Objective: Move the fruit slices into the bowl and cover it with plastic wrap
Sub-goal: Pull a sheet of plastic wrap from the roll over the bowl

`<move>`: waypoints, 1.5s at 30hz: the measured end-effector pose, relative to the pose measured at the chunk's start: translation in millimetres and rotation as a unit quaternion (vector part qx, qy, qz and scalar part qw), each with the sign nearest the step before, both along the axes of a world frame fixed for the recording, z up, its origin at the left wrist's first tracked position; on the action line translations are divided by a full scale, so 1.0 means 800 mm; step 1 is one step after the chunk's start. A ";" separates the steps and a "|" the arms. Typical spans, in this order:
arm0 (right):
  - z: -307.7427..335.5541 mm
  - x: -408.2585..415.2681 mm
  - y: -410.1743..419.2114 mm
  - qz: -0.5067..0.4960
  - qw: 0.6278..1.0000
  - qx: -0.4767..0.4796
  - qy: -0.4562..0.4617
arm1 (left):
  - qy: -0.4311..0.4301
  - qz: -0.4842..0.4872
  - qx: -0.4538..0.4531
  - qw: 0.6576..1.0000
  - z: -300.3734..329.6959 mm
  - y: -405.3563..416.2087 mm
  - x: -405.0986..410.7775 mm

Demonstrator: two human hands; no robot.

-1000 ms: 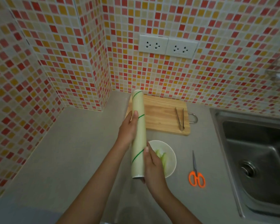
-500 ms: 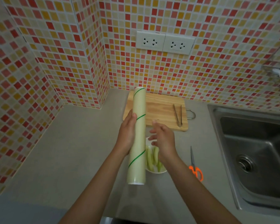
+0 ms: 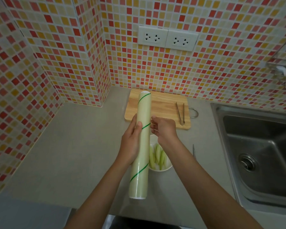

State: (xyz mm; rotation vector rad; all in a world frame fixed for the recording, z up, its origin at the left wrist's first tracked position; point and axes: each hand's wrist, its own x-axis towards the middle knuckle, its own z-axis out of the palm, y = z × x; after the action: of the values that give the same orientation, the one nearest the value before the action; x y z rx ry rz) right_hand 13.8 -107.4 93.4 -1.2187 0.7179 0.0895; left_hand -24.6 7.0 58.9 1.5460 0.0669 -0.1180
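A long roll of plastic wrap [image 3: 141,149], pale with thin green stripes, is held lengthwise above the counter, pointing away from me. My left hand [image 3: 131,141] grips its middle from the left. My right hand [image 3: 163,129] is at the roll's right side, fingertips curled against the film near its upper half; whether they pinch the film edge is unclear. Beneath the roll and my right forearm sits a white bowl [image 3: 168,166] holding pale green fruit slices [image 3: 157,157], partly hidden.
A wooden cutting board [image 3: 162,108] with metal tongs [image 3: 180,113] lies by the tiled wall. A scissor blade tip [image 3: 194,150] shows right of my right arm. A steel sink [image 3: 261,154] fills the right side. Wall sockets [image 3: 168,38] sit above the board.
My right hand left the near end of the roll and moved up to its right side near the middle. The bowl's slices became more visible. My left hand kept its grip.
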 end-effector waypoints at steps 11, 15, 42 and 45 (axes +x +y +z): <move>-0.021 -0.008 -0.015 0.155 0.923 -0.307 -0.173 | 0.027 -0.001 -0.051 0.998 -0.002 0.003 -0.007; -0.028 -0.006 -0.021 0.185 0.905 -0.341 -0.176 | 0.044 -0.001 -0.065 0.997 -0.002 0.001 -0.007; -0.022 -0.006 -0.055 0.305 0.897 -0.143 -0.286 | 0.187 -0.011 -0.149 0.971 0.022 0.012 0.002; -0.023 -0.003 -0.061 0.324 0.895 -0.136 -0.275 | 0.160 -0.015 -0.143 0.976 0.026 0.010 -0.004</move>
State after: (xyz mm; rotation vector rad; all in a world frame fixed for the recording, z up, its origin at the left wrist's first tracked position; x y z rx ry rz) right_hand 11.7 -156.4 75.1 -1.6207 -0.1994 0.1883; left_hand -27.8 15.3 79.4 1.2285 0.2702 -0.3852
